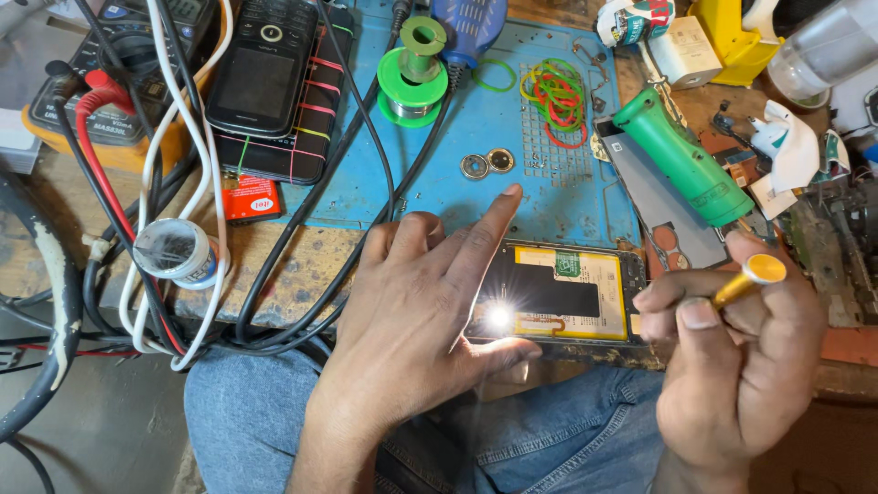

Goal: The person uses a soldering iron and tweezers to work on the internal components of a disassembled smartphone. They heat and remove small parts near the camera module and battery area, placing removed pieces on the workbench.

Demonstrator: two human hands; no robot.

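Head view: left hand (416, 311) spread, steadying opened phone (558, 293); right hand (741, 357) apparently clamps yellow tool (750, 279).

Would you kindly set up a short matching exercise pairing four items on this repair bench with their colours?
Things:
1. solder spool
2. mat
3. tool in right hand, its handle
4. keypad phone

Colours:
A. blue
B. black
C. green
D. yellow

Pairs: 1-C, 2-A, 3-D, 4-B
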